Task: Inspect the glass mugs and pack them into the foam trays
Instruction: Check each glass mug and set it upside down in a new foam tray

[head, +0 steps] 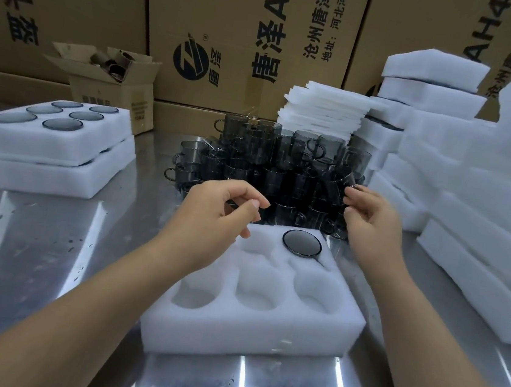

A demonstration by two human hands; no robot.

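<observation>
Smoky grey glass is in my right hand point(372, 221): my fingertips point(350, 192) pinch the rim of a tilted mug point(335, 188) at the near edge of the mug pile point(264, 159) just beyond both hands. My left hand point(223, 210) hovers loosely curled, holding nothing, above the far left pocket of the foam tray point(248, 329). One packed mug point(302, 243) fills the far right pocket, between my hands. Two filled trays point(49, 144) are stacked well off to my left on the steel table point(50, 249). Foam stacks point(471, 192) rise beyond my right hand.
</observation>
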